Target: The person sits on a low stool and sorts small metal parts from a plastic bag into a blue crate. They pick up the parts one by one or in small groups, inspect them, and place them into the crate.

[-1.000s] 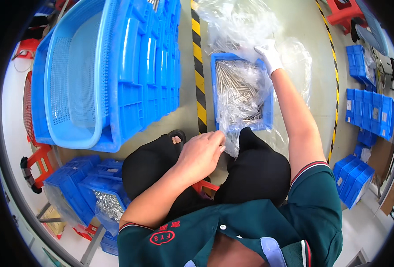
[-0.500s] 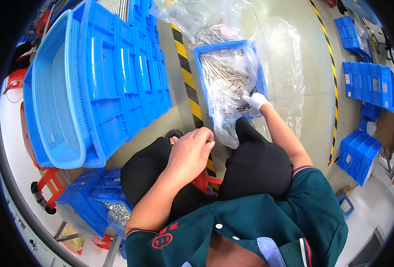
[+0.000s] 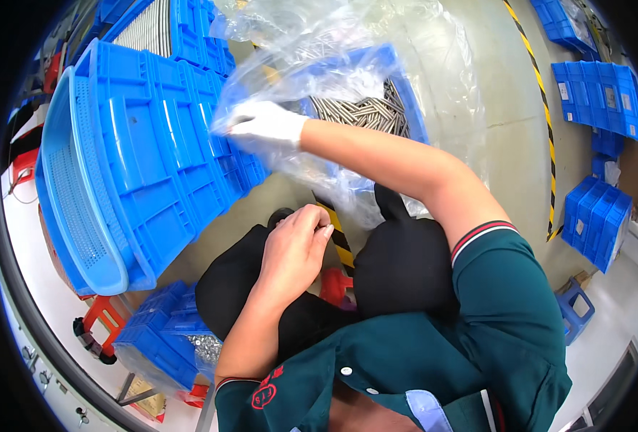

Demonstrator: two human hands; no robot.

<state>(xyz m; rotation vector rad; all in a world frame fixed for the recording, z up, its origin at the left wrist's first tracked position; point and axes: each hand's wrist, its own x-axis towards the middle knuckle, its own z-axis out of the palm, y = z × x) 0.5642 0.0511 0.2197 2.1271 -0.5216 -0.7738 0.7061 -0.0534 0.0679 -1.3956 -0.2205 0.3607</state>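
My right hand [image 3: 265, 124], in a white glove, reaches across to the left and is closed on a clear plastic bag [image 3: 297, 83], pulled up and stretched. The bag lines a blue crate [image 3: 414, 101] on the floor ahead of me. Many thin metal rods [image 3: 365, 113] lie loosely in the crate, uncovered at its near right part. My left hand [image 3: 301, 245] is bare, held over my left knee with its fingers curled in. Whatever they may hold is hidden.
A stack of blue crates [image 3: 135, 122] stands on my left, with a light blue perforated basket [image 3: 81, 209] against it. Small metal parts [image 3: 207, 351] fill a blue bin at lower left. More blue crates [image 3: 599, 97] are at right, beyond yellow-black floor tape [image 3: 540, 93].
My right hand has moved from the crate's near right corner up and left, drawing the plastic bag along. More rods show on the right. My left hand has barely shifted.
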